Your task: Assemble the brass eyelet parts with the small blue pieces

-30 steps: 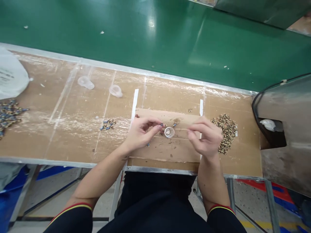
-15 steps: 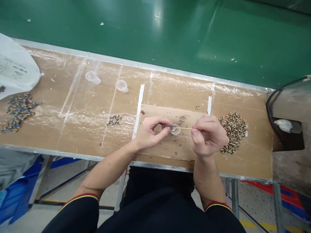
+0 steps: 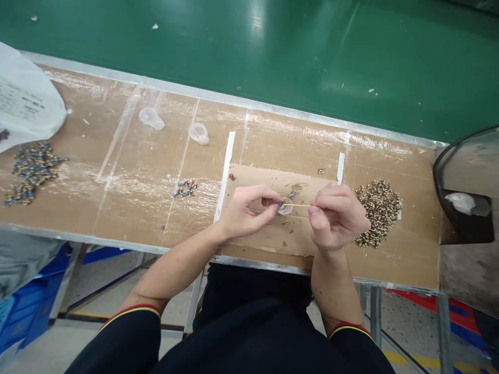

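Note:
My left hand point(image 3: 251, 212) pinches a small blue-and-brass part point(image 3: 279, 204) between thumb and forefinger. Between thumb and fingers of my right hand point(image 3: 338, 215) is a thin yellowish stick point(image 3: 299, 205), its tip reaching to the part. Just below them a small round clear plastic dish point(image 3: 287, 207) rests on a brown cardboard sheet point(image 3: 265, 244). Another blue-tipped part point(image 3: 293, 195) lies behind the dish, beside a brownish stain. To the left of my left hand is a small group of blue-and-brass parts point(image 3: 185, 188).
A big pile of brass parts point(image 3: 378, 213) lies right of my right hand. Far left are a heap of blue-and-brass parts point(image 3: 35, 169) and a white bag point(image 3: 29, 98). Two translucent plastic cups point(image 3: 152, 119) lie toward the back. A black cable point(image 3: 436, 171) curves at the right.
The view has shifted slightly. Both hands keep their pinch, the stick still at the small part; the left hand sits slightly nearer the dish's middle.

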Available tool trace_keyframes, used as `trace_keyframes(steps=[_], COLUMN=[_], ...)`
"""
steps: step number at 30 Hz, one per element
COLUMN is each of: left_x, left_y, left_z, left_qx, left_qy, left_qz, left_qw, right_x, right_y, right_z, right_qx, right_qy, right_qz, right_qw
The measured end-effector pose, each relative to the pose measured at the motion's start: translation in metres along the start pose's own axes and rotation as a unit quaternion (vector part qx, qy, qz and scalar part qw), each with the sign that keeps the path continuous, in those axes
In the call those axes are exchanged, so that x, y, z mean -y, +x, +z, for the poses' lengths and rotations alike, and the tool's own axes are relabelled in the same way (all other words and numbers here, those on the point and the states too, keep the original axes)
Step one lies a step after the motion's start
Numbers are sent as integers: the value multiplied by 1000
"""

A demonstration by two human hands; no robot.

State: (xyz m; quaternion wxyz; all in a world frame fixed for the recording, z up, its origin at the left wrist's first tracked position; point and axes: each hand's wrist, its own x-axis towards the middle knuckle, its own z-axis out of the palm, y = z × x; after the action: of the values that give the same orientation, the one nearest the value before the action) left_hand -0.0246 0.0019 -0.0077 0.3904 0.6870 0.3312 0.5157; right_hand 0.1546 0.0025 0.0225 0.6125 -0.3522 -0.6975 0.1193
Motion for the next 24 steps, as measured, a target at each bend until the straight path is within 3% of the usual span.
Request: trace_keyframes(steps=[17,22,24], left_x=[-3,0,1], left_y=[1,-1,-2], left_z=[1,-1,-3], left_qx=[8,8,11], left_qy=[2,-22,-44], left_qz=[7,-10,-20], left_qw=[1000,1000,999], right_x=[0,-4,-7], right_y=[-1,2,4], right_z=[0,-19,-30], right_qx=[17,-6,52], right_qy=[-21,-14,-9], right_qz=[3,-7,-4], right_qw=[1000,1000,999])
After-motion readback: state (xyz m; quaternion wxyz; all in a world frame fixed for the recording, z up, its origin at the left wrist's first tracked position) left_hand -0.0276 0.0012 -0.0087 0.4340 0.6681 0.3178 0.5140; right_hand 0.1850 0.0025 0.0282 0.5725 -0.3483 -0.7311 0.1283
